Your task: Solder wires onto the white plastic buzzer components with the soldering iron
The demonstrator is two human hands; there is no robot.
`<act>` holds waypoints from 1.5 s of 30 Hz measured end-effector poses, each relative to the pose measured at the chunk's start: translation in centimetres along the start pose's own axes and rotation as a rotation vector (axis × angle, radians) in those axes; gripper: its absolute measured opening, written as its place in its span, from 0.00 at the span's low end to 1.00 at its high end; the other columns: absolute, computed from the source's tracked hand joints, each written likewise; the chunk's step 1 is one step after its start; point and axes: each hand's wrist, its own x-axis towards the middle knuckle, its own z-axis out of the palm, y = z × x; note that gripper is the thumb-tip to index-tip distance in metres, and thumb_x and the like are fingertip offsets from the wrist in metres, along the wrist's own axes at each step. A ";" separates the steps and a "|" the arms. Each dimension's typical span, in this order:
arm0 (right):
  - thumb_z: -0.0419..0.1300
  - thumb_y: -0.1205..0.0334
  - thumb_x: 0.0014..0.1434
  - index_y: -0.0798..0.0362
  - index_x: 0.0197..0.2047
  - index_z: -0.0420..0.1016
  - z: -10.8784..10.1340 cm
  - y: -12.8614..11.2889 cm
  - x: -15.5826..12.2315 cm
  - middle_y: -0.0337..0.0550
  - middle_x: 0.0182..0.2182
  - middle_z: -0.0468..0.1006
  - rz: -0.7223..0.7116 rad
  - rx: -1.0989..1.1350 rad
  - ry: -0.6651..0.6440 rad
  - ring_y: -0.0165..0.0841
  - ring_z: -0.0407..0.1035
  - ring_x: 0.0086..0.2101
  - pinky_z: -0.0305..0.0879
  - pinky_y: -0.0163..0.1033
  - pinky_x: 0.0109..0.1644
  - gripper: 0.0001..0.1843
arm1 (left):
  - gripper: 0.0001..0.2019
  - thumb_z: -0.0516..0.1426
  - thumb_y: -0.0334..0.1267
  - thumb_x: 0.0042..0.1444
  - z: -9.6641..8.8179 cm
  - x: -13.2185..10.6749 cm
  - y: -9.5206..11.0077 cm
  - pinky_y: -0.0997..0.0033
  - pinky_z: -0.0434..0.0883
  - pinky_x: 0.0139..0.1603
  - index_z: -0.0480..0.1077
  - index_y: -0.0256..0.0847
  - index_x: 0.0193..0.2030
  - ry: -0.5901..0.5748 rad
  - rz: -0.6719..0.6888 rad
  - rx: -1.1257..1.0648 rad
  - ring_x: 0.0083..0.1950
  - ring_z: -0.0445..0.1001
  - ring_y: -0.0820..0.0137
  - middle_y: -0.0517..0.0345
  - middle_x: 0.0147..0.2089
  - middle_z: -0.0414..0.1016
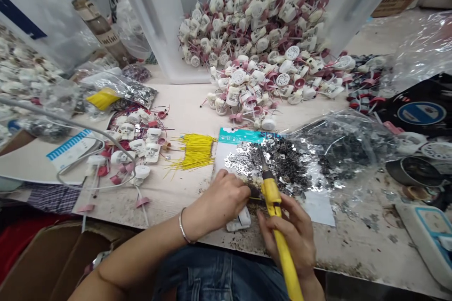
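My right grip (298, 240) is closed around a long yellow-handled tool with a slim dark metal tip (271, 193). The tool slants up and away from me, its handle running down past my palm and its tip over the loose metal parts. My left grip (224, 197) is narrow, fingers bent and drawn together just left of the tool; what is between the fingertips is hidden, so I cannot tell if they hold anything. A silver-coloured bracelet (181, 225) circles that wrist. Just below my left fingers lies a small white plastic piece (240, 222), near the front edge of the pale, debris-specked table (187, 193).

Beyond my hands, a heap of small shiny silver metal plates (240, 157) lies beside a darker pile of tiny metal parts (289, 164), both on a white sheet with a teal header strip (229, 135). To the left of the sheet, thin yellow wires (197, 151) lie side by side in a flat bunch. Further left sits a cluster of white and pink plastic assemblies (141, 146), and a bigger mound of white and pink round parts (254, 33) spills from a translucent plastic bin (167, 56).
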 end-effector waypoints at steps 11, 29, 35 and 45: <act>0.66 0.69 0.50 0.52 0.29 0.63 0.3 -1.3 0.0 0.47 0.52 0.66 0.198 0.120 0.078 0.33 0.69 0.50 0.73 0.37 0.48 0.13 | 0.08 0.58 0.36 0.58 0.6 -1.0 -0.1 0.75 0.72 0.29 0.77 0.35 0.38 0.491 -0.268 -1.027 0.28 0.74 0.74 0.54 0.30 0.79; 0.63 0.74 0.52 0.54 0.32 0.68 2.9 -1.0 0.5 0.49 0.51 0.65 0.051 0.001 0.038 0.32 0.68 0.51 0.74 0.35 0.46 0.09 | 0.07 0.58 0.35 0.59 2.5 -5.8 -1.1 0.76 0.73 0.36 0.77 0.35 0.34 0.470 -0.021 -0.651 0.34 0.76 0.72 0.50 0.33 0.78; 0.66 0.67 0.52 0.52 0.33 0.65 3.5 -1.8 0.5 0.48 0.52 0.64 0.206 0.196 0.017 0.34 0.68 0.51 0.76 0.39 0.45 0.11 | 0.06 0.58 0.33 0.58 3.3 -5.1 -1.7 0.74 0.71 0.34 0.77 0.36 0.34 0.481 -0.113 -0.443 0.30 0.75 0.71 0.54 0.28 0.78; 0.57 0.79 0.52 0.53 0.30 0.68 3.4 -2.4 0.0 0.44 0.53 0.65 0.087 0.246 -0.048 0.33 0.72 0.47 0.75 0.37 0.45 0.10 | 0.08 0.55 0.31 0.59 2.4 -5.1 -0.9 0.71 0.71 0.39 0.77 0.38 0.35 0.318 -0.256 -0.558 0.34 0.75 0.70 0.55 0.32 0.79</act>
